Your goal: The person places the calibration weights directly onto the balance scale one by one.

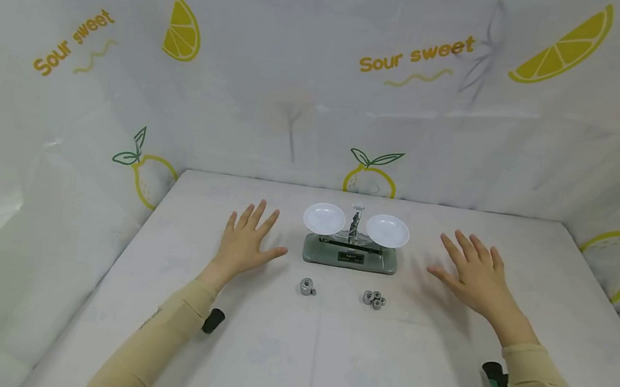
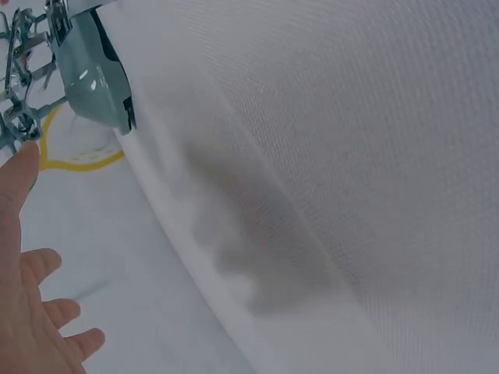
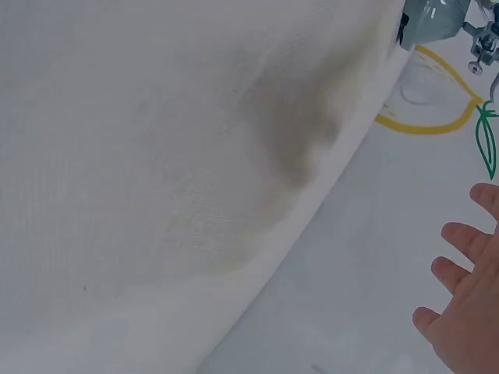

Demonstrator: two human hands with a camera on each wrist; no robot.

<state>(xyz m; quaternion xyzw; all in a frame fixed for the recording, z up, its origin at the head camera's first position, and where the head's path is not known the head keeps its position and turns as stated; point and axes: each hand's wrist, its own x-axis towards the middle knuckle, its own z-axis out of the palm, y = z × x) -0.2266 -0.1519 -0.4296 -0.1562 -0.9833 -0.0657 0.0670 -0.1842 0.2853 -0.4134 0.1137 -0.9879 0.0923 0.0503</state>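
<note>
A green balance scale (image 1: pixel 350 256) stands toward the back of the table, bearing a left white pan (image 1: pixel 324 219) and a right white pan (image 1: pixel 388 231). To its left my left hand (image 1: pixel 242 247) hovers with fingers spread, holding nothing. On the other side my right hand (image 1: pixel 475 277) is likewise spread and holds nothing. In front of the scale, a larger metal weight (image 1: pixel 306 286) has a tiny one beside it on the left. Several small metal weights (image 1: pixel 369 297) are bunched on the right. The left wrist view shows the scale's base (image 2: pixel 92 74) beyond the thumb.
White cloth covers the table (image 1: pixel 288 360) and the wall (image 1: pixel 254 81) behind, printed with lemons and lettering. Black wrist devices, left (image 1: pixel 213 321) and right (image 1: pixel 495 377), stick out by the sleeves. Table edges run along both sides.
</note>
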